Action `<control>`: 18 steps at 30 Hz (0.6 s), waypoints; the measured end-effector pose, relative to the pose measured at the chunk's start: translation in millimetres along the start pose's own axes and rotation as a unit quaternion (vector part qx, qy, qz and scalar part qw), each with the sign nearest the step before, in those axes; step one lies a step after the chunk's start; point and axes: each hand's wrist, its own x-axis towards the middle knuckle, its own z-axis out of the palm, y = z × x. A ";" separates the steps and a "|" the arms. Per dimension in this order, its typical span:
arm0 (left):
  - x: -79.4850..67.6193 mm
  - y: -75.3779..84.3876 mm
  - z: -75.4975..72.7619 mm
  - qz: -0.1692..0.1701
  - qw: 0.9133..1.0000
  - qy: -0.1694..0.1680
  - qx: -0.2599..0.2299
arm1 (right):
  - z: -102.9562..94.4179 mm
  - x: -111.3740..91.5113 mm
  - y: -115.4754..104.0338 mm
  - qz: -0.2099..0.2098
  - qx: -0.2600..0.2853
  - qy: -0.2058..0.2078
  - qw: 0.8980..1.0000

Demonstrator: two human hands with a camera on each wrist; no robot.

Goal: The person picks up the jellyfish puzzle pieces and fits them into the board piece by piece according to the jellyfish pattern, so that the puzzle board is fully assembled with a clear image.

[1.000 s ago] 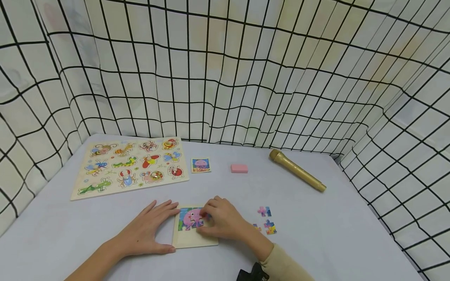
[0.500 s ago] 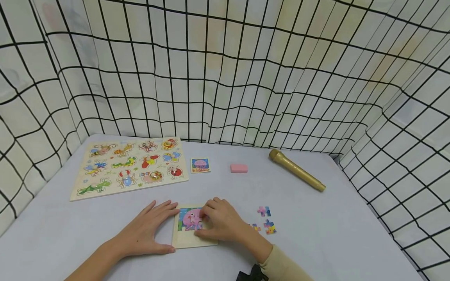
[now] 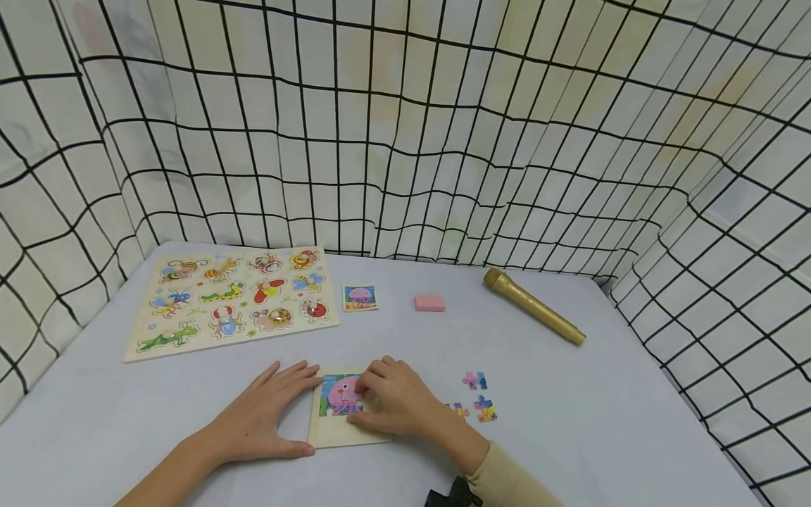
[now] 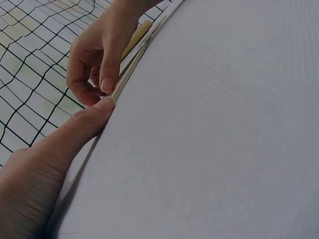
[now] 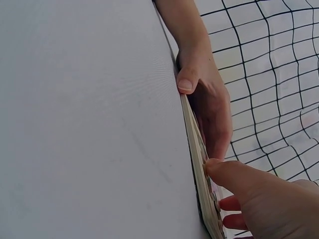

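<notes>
A small wooden puzzle board [image 3: 348,436] lies near the front of the table, with a pink octopus picture [image 3: 342,394] across its upper part. My left hand [image 3: 262,419] is spread at the board's left side; its fingertips touch the upper left corner and its thumb [image 4: 87,122] the lower left edge. Over the picture's right part, my right hand [image 3: 402,398] has thumb and fingers bent together, pinching a jigsaw piece mostly hidden beneath them. The right wrist view shows the right thumb [image 5: 232,174] at the board's raised edge [image 5: 197,164]. Loose jigsaw pieces [image 3: 486,408] lie right of the hand.
Behind stand a large insect puzzle board [image 3: 241,296], a small octopus picture card [image 3: 360,297], a pink block [image 3: 430,303] and a gold microphone-shaped object [image 3: 535,306]. Black netting [image 3: 405,141] over white cloth encloses the white table's back and sides.
My right hand has shifted slightly left over the picture, uncovering more of a loose piece beside its wrist. The left hand stays at the board's edge.
</notes>
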 end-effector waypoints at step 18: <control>0.0 -0.3 0.4 0.001 1.000 0.000 0.002 | -0.7 0.6 -0.5 -0.008 0.011 0.009 1.000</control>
